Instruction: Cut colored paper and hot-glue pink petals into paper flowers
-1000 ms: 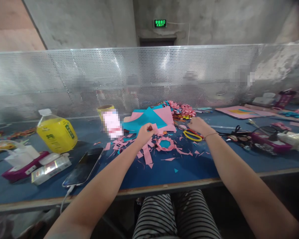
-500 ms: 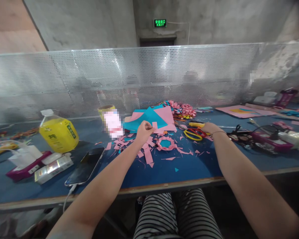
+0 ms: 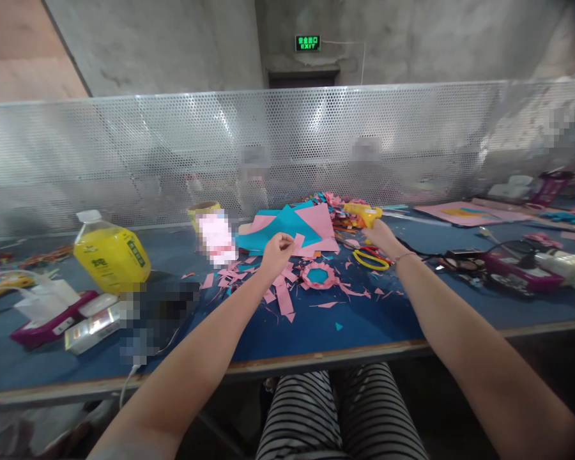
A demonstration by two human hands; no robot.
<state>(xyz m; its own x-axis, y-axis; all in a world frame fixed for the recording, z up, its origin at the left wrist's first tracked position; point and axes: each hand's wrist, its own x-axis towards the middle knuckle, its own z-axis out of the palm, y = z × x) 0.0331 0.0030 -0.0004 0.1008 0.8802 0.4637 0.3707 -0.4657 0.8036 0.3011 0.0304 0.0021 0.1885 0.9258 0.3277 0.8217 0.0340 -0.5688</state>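
My left hand (image 3: pixel 278 250) pinches a small pink paper strip (image 3: pixel 298 244) above the scraps. A yellow hot glue gun (image 3: pixel 364 214) is gripped in my right hand (image 3: pixel 381 236), its nozzle pointing left and raised off the table. Between my hands lies a ring of pink folded paper around a blue centre (image 3: pixel 319 276). Red-and-yellow-handled scissors (image 3: pixel 371 259) rest just below my right hand. Behind my left hand are stacked blue paper (image 3: pixel 280 231) and pink paper (image 3: pixel 323 223) sheets. Loose pink paper scraps (image 3: pixel 283 297) are scattered around the ring.
A bottle of yellow liquid (image 3: pixel 110 255), a purple power strip (image 3: pixel 57 322) and a blurred phone (image 3: pixel 170 313) stand or lie left. A heap of pink paper pieces (image 3: pixel 333 207) sits behind. Cables and another purple power strip (image 3: pixel 517 271) are right. A perforated metal screen (image 3: pixel 297 140) closes the back.
My right hand has lifted the glue gun off the table beside the scissors and moved it up and left. My left hand stays in place; its pink strip is tilted slightly.
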